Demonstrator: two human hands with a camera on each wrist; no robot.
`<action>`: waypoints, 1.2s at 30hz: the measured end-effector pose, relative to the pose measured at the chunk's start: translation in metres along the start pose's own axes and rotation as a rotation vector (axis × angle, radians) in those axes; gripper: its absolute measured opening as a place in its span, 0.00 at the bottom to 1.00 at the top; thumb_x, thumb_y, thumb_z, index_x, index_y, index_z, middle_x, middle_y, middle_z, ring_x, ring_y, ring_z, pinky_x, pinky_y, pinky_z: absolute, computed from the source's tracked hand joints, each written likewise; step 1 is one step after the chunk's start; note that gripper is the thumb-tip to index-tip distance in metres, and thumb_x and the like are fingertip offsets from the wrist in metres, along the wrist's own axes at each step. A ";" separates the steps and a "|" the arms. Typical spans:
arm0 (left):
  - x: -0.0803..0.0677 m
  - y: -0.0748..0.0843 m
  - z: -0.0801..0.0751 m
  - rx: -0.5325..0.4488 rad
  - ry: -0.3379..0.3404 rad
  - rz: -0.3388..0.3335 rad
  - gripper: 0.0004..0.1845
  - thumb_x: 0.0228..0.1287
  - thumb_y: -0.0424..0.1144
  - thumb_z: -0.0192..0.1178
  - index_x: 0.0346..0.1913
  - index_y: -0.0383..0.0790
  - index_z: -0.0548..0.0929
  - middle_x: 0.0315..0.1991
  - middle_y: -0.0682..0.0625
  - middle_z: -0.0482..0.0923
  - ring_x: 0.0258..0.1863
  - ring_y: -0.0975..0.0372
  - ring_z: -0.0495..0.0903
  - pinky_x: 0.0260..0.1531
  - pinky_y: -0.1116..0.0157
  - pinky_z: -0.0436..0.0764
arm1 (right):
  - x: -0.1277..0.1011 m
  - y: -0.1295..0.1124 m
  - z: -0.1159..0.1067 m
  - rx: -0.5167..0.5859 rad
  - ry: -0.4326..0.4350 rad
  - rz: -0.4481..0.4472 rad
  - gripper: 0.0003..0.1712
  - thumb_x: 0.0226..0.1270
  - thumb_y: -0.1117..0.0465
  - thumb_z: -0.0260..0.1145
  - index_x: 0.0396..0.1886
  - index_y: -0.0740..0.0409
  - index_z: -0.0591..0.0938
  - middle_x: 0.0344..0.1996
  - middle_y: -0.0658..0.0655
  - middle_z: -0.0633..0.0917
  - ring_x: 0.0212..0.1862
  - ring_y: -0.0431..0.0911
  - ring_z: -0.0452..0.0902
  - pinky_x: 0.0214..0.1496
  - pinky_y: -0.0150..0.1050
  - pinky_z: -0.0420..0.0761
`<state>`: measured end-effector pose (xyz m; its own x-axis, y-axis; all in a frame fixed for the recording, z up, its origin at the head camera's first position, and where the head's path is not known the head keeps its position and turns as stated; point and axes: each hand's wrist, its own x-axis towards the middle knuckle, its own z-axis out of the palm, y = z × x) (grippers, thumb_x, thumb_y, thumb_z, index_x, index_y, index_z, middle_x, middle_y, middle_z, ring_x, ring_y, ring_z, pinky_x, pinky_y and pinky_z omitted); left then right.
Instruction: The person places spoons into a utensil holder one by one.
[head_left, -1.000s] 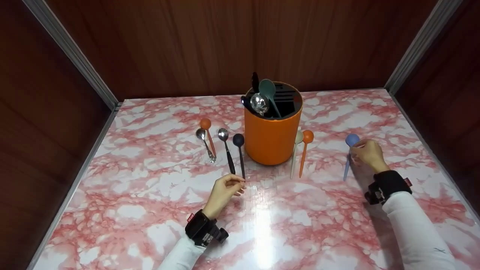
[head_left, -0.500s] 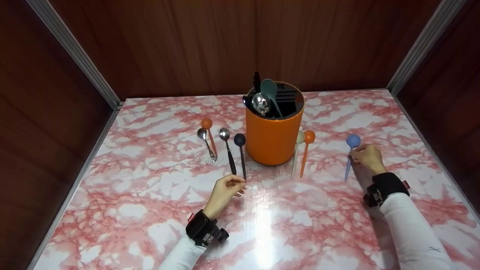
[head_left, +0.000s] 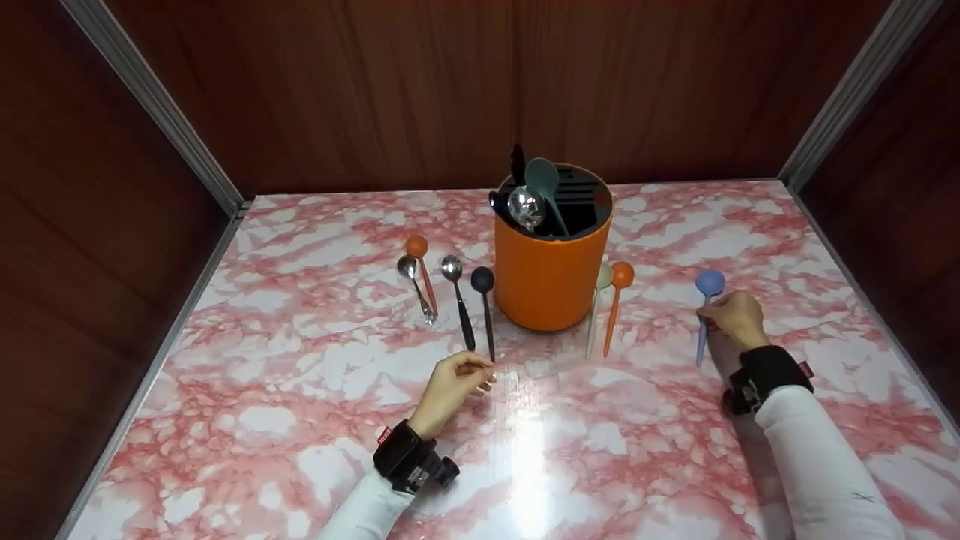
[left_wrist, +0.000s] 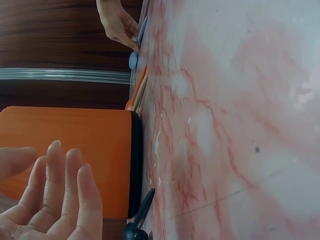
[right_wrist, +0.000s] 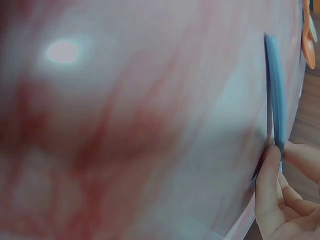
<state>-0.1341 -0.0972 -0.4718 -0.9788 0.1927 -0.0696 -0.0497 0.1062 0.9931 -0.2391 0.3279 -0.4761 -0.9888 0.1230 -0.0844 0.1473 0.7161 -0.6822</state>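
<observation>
The blue spoon (head_left: 703,311) lies on the marble table (head_left: 300,390), right of the orange holder (head_left: 551,262), and is pinched at mid-handle by the curled fingers (right_wrist: 267,185) of the right hand (head_left: 739,319) (wrist resting low). The left hand (head_left: 450,382) is held loosely curled, gripping nothing, just below the dark spoon (head_left: 485,304).

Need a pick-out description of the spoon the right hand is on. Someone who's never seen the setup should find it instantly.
Start at the orange utensil holder standing on the pink marbled table. To its right lie a cream spoon and an orange spoon side by side; further right, alone, lies the blue spoon, its stem pinched by the right hand. It is the only light blue one and has no spoon beside it.
</observation>
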 end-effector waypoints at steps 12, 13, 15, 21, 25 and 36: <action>0.000 0.000 0.002 -0.008 -0.007 0.003 0.15 0.59 0.29 0.54 0.46 0.20 0.75 0.36 0.31 0.80 0.30 0.59 0.81 0.39 0.51 0.82 | -0.001 -0.001 0.002 0.006 0.018 -0.027 0.15 0.59 0.65 0.62 0.34 0.79 0.80 0.11 0.42 0.76 0.16 0.34 0.69 0.21 0.31 0.71; 0.000 0.000 0.002 -0.006 -0.007 0.006 0.15 0.59 0.29 0.54 0.46 0.20 0.75 0.36 0.31 0.80 0.30 0.60 0.81 0.39 0.52 0.82 | -0.001 -0.001 0.002 0.005 0.018 -0.029 0.15 0.59 0.65 0.61 0.34 0.78 0.80 0.11 0.42 0.75 0.16 0.34 0.69 0.21 0.31 0.71; 0.000 0.000 0.002 -0.004 -0.008 0.000 0.14 0.59 0.29 0.55 0.45 0.21 0.75 0.36 0.31 0.80 0.30 0.60 0.81 0.39 0.52 0.82 | -0.001 -0.001 0.002 0.006 0.012 -0.032 0.15 0.59 0.64 0.61 0.34 0.78 0.80 0.12 0.43 0.75 0.17 0.36 0.69 0.22 0.32 0.71; -0.001 -0.001 0.001 -0.002 -0.009 -0.005 0.14 0.59 0.29 0.55 0.45 0.22 0.76 0.35 0.35 0.81 0.31 0.56 0.82 0.38 0.53 0.83 | -0.004 -0.008 -0.006 0.029 -0.017 -0.019 0.17 0.62 0.62 0.60 0.39 0.77 0.78 0.17 0.48 0.79 0.20 0.35 0.71 0.27 0.32 0.74; -0.001 0.000 0.002 -0.005 -0.014 -0.003 0.15 0.59 0.30 0.55 0.46 0.21 0.75 0.36 0.33 0.80 0.32 0.55 0.82 0.39 0.52 0.82 | -0.006 -0.015 -0.011 0.032 -0.001 -0.034 0.18 0.64 0.62 0.58 0.41 0.77 0.77 0.24 0.58 0.81 0.22 0.34 0.70 0.34 0.36 0.74; -0.002 0.003 0.005 -0.030 -0.010 -0.004 0.15 0.60 0.30 0.56 0.45 0.21 0.75 0.36 0.29 0.79 0.28 0.61 0.81 0.39 0.51 0.82 | -0.006 -0.043 -0.019 0.170 0.089 -0.032 0.18 0.63 0.63 0.57 0.45 0.76 0.74 0.16 0.40 0.75 0.17 0.29 0.75 0.26 0.29 0.82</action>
<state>-0.1318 -0.0927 -0.4696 -0.9765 0.2023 -0.0746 -0.0599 0.0781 0.9951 -0.2386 0.3095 -0.4329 -0.9858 0.1678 -0.0012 0.1023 0.5953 -0.7970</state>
